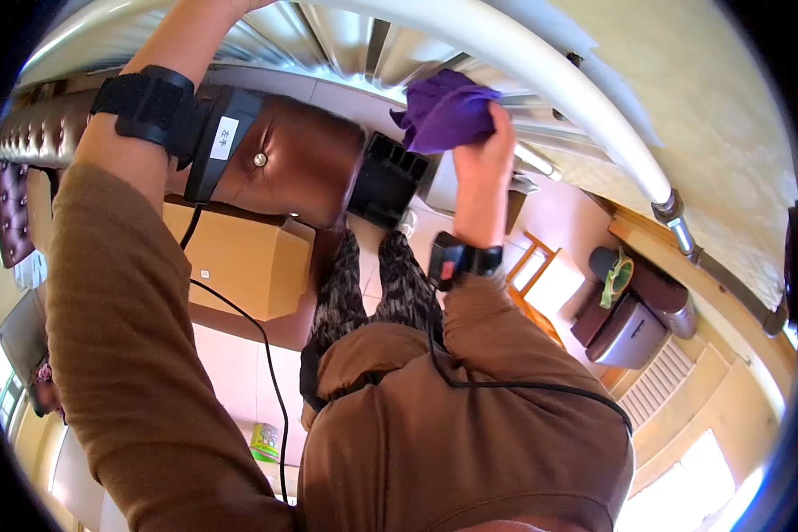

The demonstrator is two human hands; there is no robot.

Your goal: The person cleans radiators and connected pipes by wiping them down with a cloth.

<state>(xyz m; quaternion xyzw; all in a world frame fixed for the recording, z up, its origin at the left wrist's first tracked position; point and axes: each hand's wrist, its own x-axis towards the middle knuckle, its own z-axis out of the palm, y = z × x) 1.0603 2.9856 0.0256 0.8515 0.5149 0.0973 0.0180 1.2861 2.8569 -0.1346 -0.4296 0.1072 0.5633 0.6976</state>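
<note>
My right hand (492, 146) is closed on a crumpled purple cloth (448, 111), held up against the ribbed light panel (408, 44) just under a thick white curved rail (541, 62). My left arm reaches up to the top edge of the view. Only the base of my left hand (246, 4) shows there, by the rail's upper left part; its fingers are cut off by the frame. Black straps with devices and cables sit on both arms.
Below are a brown leather seat (301, 151), a cardboard box (248, 266) and a black tray (386, 182). A wooden-framed stool (541, 279) and brown leather stool (629, 328) stand right. Cables (270, 355) cross my front. Another person (44, 390) is at far left.
</note>
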